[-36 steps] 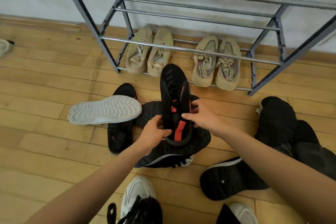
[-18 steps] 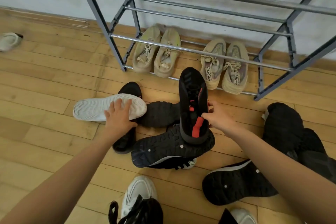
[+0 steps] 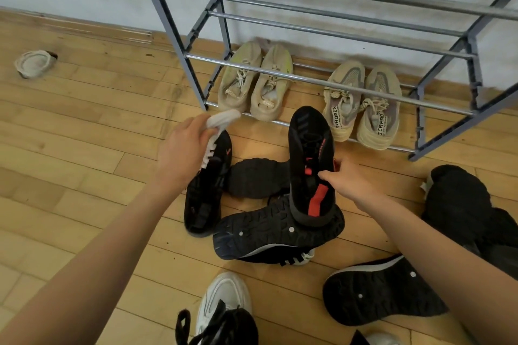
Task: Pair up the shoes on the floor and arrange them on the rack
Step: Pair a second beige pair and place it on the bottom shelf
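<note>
The left forearm (image 3: 98,246), bare, comes in from the lower left corner and runs diagonally up toward the middle of the frame, wrist straight. The left hand (image 3: 185,151) sits left of centre, its back to the camera, fingers curled over the pale end of a white-soled shoe (image 3: 224,118) (that end is blurred). The right forearm (image 3: 437,241), also bare, enters from the lower right edge and slants up and left. The right hand (image 3: 354,180) lies just right of centre, thumb on the collar of a black shoe (image 3: 309,148), fingers round its far side, pinching it.
</note>
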Demonstrator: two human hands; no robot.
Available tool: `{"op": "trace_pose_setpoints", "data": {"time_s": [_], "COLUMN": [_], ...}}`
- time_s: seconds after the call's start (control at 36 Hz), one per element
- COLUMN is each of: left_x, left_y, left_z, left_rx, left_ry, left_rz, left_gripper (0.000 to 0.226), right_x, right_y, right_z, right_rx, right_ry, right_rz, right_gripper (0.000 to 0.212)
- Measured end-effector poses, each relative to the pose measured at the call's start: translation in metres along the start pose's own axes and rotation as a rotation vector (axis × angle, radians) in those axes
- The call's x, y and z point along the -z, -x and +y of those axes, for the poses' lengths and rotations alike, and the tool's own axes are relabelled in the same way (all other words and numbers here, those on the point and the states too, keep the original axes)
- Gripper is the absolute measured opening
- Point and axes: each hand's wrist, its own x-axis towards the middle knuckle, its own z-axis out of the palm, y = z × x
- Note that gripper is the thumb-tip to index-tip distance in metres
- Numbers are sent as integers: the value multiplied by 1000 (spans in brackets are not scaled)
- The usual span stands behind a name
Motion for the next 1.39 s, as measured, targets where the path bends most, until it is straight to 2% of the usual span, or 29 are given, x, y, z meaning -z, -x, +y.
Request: {"op": "trace_pose_setpoints", "data": {"time_s": [0.08, 0.17, 0.22, 0.28, 0.33, 0.39, 0.5, 0.64, 0.81, 0.86, 0.94, 1.03, 1.11, 1.22, 1.33, 1.39], "left_x": [8, 13, 15, 15, 13, 9, 1, -21, -37, -42, -56, -66, -74, -79, -77, -76], "left_y": [-13, -23, -30, -36, -41, -43, -44, -34, -12, -6, 6, 21, 34, 49, 55, 59], "left_z": [21, 47, 63, 77, 86, 91, 91, 88, 97, 103, 106, 105, 104, 111, 111, 106], "left_rx": [-47, -87, -100, -87, -35, 34, 246, 507, 593, 625, 632, 579, 553, 485, 371, 321], "left_ry": [59, 129, 188, 295, 443, 609, 905, 1021, 1146, 1119, 865, 666, 581, 587, 577, 586], "left_rz": [-67, -159, -247, -330, -362, -373, -440, -503, -599, -603, -625, -722, -834, -937, -928, -937], "left_gripper": [32, 34, 34, 33, 31, 26, 16, 33, 30, 32, 40, 60, 76, 64, 46, 43], "right_x": [-1, -4, -5, -5, -6, -9, -5, 9, 21, 28, 45, 64, 78, 82, 71, 66], "right_y": [1, 6, 9, 13, 17, 20, 19, 19, 23, 24, 24, 22, 18, 10, 3, 0], "right_z": [-6, -18, -27, -39, -47, -49, -43, -32, -16, -8, 5, 24, 45, 73, 95, 98], "right_rx": [76, 243, 306, 262, 191, 168, 133, 131, 87, 63, 29, -14, -64, -138, -241, -211], "right_ry": [179, 219, 136, -69, -252, -314, -482, -511, -493, -504, -522, -523, -461, -338, -176, -69], "right_rz": [104, 187, 116, -50, -225, -310, -287, -293, -225, -174, -75, 21, 89, 151, 173, 162], "right_gripper": [51, 50, 44, 44, 49, 48, 38, 13, 15, 17, 20, 24, 25, 22, 25, 28]}}
